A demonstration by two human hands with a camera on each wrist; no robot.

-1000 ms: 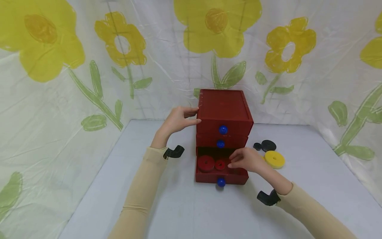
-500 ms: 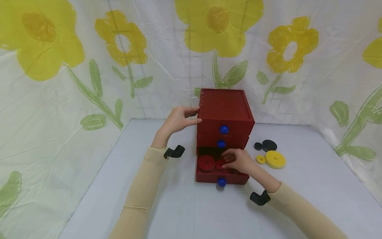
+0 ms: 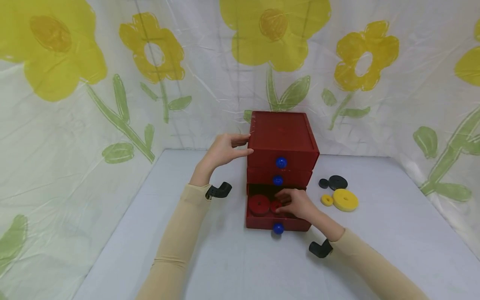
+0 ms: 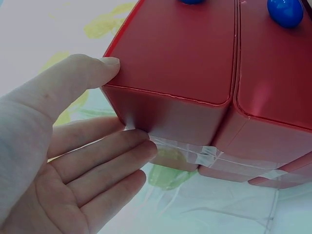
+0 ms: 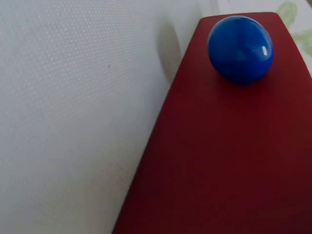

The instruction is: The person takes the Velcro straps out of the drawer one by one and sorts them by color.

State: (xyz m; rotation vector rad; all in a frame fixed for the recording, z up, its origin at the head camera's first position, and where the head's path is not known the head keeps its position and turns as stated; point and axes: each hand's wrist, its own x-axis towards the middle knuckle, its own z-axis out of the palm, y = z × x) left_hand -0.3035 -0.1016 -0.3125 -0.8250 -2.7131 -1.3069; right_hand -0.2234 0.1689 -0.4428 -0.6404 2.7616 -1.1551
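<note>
A red drawer cabinet (image 3: pixel 283 133) stands at the back of the table, its lowest drawer (image 3: pixel 258 223) pulled out. My left hand (image 3: pixel 221 149) rests at the cabinet's left side. In the left wrist view its thumb (image 4: pixel 110 66) presses the upper front corner, and its straight fingers lie along the side. My right hand (image 3: pixel 298 204) reaches into the drawer, thumb and fingers bent about a small red ring (image 3: pixel 275 205); I cannot tell whether they pinch it. Left of that ring lies a larger red disc (image 3: pixel 259 205). The right wrist view shows no hand, only the drawer front and blue knob (image 5: pixel 240 50).
Right of the cabinet lie a large yellow disc (image 3: pixel 345 200), a small yellow ring (image 3: pixel 326 200), a large black disc (image 3: pixel 338 183) and a small black one (image 3: pixel 323 183). Two upper drawers with blue knobs stay closed. A flowered curtain (image 3: pixel 210 83) hangs behind the table.
My right hand has moved left inside the open drawer to the small red ring, bringing the small yellow ring fully into sight. The left hand has kept its place at the cabinet.
</note>
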